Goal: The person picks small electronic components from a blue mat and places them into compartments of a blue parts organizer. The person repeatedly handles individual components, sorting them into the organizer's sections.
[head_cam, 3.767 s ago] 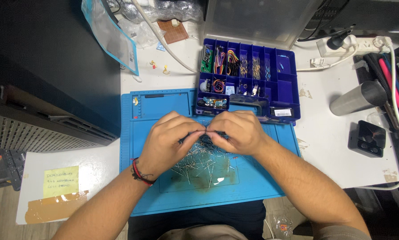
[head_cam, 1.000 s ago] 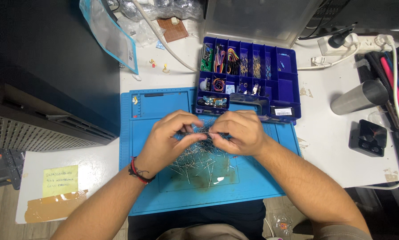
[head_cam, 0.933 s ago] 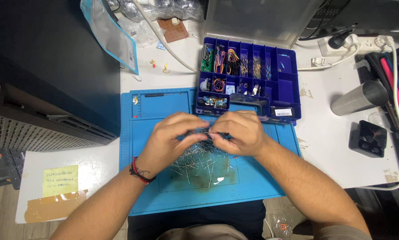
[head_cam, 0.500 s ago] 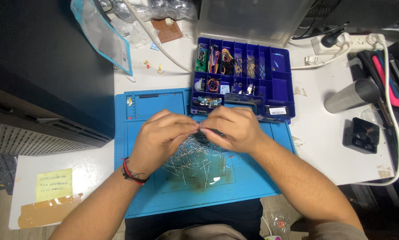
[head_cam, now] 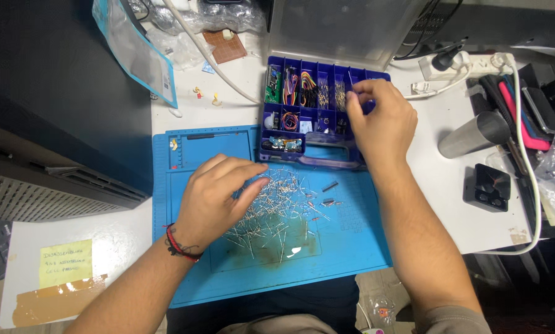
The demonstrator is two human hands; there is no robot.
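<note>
The left hand (head_cam: 218, 198) rests palm down on the blue silicone work mat (head_cam: 203, 272), its fingers loosely curled and spread over the 9 o'clock edge of a loose pile of resistors (head_cam: 277, 210). The fingertips touch the wire leads, but whether any resistor is pinched between them cannot be told.

The right hand (head_cam: 379, 120) is up at 1 o'clock from the pile, over the right-hand compartments of the dark blue compartment organizer box (head_cam: 302, 111). Its thumb and forefinger are drawn together at the upper row of compartments, the other fingers curled; anything between the fingertips is too small to make out.

The resistor pile lies at the middle of the mat, with a few stray pieces scattered toward 3 o'clock of it. The organizer sits at 12 o'clock from the pile, its near edge overlapping the mat.

At 3 o'clock of the box a steel tumbler (head_cam: 472, 135) lies on its side on the white desk (head_cam: 438, 204), and a small black open case (head_cam: 487, 187) sits just below it. A yellow sticky note (head_cam: 66, 263) is at 8 o'clock.
</note>
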